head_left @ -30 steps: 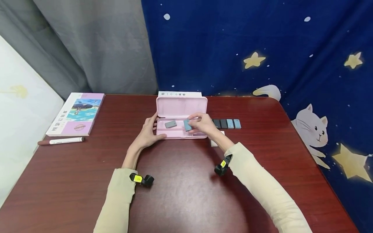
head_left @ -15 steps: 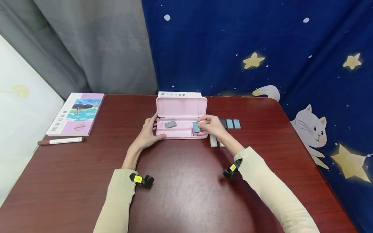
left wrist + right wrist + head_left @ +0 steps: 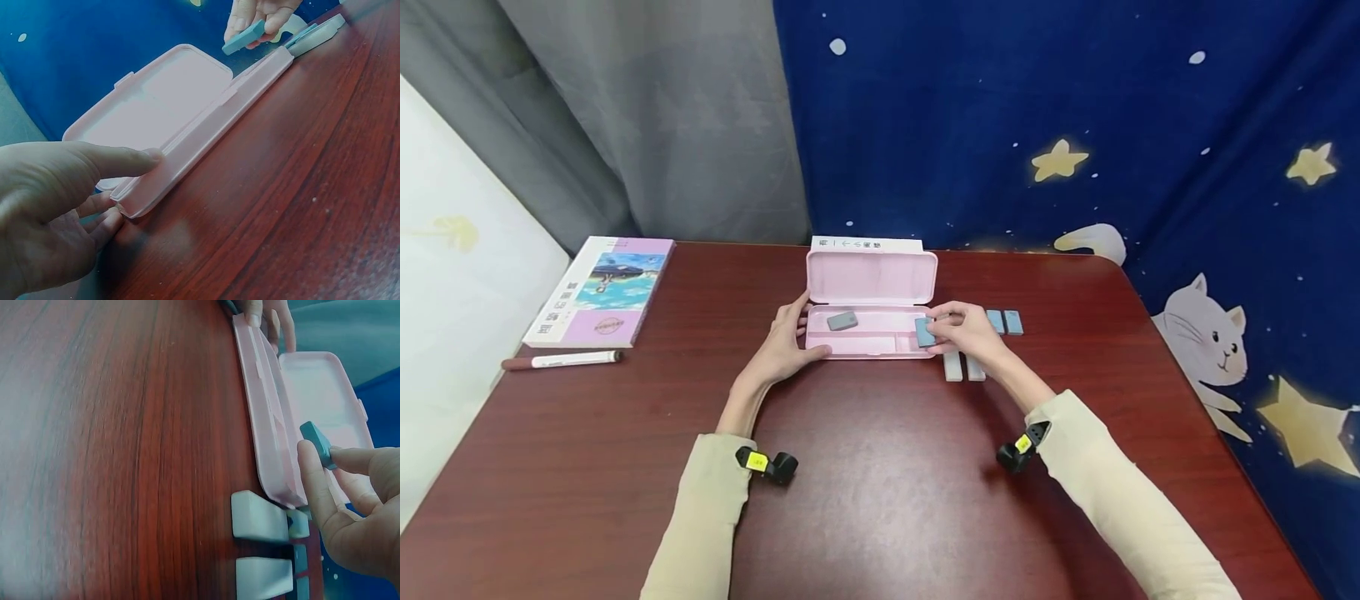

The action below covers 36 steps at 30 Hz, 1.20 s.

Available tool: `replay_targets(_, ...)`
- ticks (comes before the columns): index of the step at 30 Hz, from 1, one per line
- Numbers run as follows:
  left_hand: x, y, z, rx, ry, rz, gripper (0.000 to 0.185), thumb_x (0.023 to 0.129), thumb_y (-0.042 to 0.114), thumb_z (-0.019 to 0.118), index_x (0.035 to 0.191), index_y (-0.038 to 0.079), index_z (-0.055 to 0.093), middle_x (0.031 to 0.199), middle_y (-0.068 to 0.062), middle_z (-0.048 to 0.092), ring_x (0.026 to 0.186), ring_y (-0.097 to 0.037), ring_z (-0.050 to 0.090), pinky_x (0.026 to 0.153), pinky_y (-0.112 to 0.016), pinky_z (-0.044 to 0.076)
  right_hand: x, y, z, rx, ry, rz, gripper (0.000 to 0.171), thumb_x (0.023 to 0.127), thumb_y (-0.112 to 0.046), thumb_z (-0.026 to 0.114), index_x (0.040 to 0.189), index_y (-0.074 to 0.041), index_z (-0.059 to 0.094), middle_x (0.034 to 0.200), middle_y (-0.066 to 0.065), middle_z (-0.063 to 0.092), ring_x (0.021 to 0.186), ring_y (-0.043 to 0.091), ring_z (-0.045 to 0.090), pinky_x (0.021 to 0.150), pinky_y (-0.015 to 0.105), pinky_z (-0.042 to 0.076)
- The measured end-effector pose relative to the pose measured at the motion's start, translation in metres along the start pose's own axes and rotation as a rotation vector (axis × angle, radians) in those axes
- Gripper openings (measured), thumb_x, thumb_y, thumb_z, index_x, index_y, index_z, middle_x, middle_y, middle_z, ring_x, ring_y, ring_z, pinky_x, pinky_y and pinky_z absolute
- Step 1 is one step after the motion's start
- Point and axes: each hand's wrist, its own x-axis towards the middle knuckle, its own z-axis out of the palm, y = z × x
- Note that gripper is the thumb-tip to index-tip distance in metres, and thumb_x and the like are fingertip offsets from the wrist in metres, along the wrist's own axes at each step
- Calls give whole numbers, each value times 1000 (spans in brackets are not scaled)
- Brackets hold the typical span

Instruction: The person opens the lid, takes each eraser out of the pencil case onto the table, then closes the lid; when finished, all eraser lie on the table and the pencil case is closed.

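Observation:
A pink pencil case (image 3: 872,279) lies with its lid raised on the dark red table. At its left end, my left hand (image 3: 777,350) grips it, the thumb (image 3: 128,161) over the front rim and other fingers round the end. My right hand (image 3: 967,333) pinches a light blue eraser (image 3: 922,333) between thumb and fingers. In the right wrist view this blue eraser (image 3: 317,444) is above the case's right end. A grey eraser (image 3: 842,321) lies in the back compartment on the left. A divider marks off a small front-right compartment, partly hidden by the right hand.
Two white erasers (image 3: 952,367) lie just right of the case, with two blue ones (image 3: 1013,322) farther back. A white box or book (image 3: 867,244) stands behind the lid. Far left are a book (image 3: 602,292) and a brown-capped marker (image 3: 572,360).
My right hand has carried the blue eraser rightward across the case to its right end, covering the dark erasers on the table and uncovering the white ones. My left hand has kept its grip.

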Motion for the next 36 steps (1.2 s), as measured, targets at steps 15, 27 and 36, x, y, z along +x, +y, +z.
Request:
replay_targets(15, 1, 4, 1, 10, -20, -13, 97, 79, 6, 77, 154, 2, 14, 143, -26, 27, 124, -40, 35, 104, -49, 33, -12, 11, -38, 0, 48, 39, 35, 92, 3, 60, 124, 15, 51, 94, 15, 63, 72, 16, 67, 73, 38, 57)
replay_targets(27, 1, 4, -1, 10, -22, -12, 97, 79, 6, 76, 153, 1, 13, 143, -26, 26, 124, -40, 34, 104, -49, 32, -27, 28, -75, 11, 112, 67, 39, 92, 2, 60, 127, 16, 49, 94, 9, 65, 74, 13, 68, 73, 35, 57)
replay_targets(36, 2, 4, 0, 15, -27, -11, 97, 79, 6, 76, 153, 0, 13, 143, -26, 26, 124, -40, 35, 104, -49, 32, -31, 40, -85, -62, 170, 47, 33, 90, 3, 61, 120, 16, 54, 85, 8, 67, 64, 16, 66, 67, 35, 58)
